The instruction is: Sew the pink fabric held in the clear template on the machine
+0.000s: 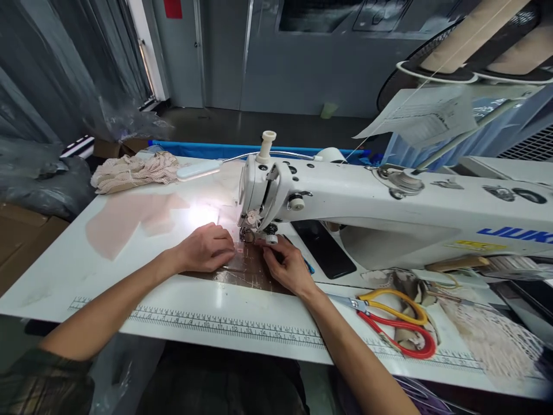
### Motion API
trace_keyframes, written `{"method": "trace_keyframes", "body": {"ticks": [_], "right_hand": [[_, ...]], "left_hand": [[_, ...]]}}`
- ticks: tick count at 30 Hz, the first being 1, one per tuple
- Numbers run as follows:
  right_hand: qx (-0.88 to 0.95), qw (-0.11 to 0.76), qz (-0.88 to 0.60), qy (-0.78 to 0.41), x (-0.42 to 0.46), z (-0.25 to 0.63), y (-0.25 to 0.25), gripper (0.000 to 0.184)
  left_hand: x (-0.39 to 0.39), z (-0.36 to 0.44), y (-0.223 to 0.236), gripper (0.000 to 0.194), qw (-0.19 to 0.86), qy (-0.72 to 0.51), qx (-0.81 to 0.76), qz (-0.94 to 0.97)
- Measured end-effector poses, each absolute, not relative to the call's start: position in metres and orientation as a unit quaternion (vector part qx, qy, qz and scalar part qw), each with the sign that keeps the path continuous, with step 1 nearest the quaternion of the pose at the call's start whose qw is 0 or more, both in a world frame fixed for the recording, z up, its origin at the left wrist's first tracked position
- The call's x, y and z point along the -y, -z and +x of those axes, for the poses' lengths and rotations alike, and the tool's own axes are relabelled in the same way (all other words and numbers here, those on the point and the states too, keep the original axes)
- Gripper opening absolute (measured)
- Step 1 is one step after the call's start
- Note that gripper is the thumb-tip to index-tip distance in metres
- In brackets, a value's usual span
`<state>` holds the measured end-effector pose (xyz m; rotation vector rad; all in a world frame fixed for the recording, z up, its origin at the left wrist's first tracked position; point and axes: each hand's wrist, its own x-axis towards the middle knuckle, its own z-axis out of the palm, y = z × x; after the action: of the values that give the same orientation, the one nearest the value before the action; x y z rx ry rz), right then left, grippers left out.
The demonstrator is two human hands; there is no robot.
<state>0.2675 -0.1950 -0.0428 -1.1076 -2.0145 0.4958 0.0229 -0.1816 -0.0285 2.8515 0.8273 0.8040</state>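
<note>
A white sewing machine (389, 202) stands on a white table (64, 271). My left hand (206, 248) rests knuckles up just left of the needle, its fingers curled and pressed down on a small pale pink piece (239, 249) under the presser foot (247, 235). My right hand (288, 266) lies just right of the needle, fingertips pinched at the edge of the same piece by the foot. What lies under the fingertips is hidden. A lamp lights the spot brightly.
Pink fabric pieces (125, 219) lie flat at the left and a lace bundle (133, 171) sits at the back left. Scissors with red and yellow handles (395, 323) lie at the right, near a black phone (323, 249). A ruler strip (224, 325) runs along the front edge.
</note>
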Motion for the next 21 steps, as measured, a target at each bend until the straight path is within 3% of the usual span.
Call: {"method": "trace_keyframes", "body": {"ticks": [3,6,15,21], "right_hand": [[0.8,0.36,-0.434,-0.202,0.198,0.264,0.048,0.029],[0.822,0.334,-0.421,-0.189,0.198,0.263,0.055,0.028],[0.828,0.314,-0.431,-0.174,0.196,0.263,0.058,0.028],[0.827,0.314,-0.428,-0.184,0.196,0.262,0.059,0.03]], "left_hand": [[0.186,0.019,0.026,0.013,0.147,-0.217,-0.242,0.934],[0.185,0.015,0.03,0.012,0.194,-0.224,-0.247,0.923],[0.182,0.016,0.036,0.023,0.158,-0.247,-0.261,0.92],[0.18,0.014,0.041,0.017,0.134,-0.245,-0.236,0.931]]}}
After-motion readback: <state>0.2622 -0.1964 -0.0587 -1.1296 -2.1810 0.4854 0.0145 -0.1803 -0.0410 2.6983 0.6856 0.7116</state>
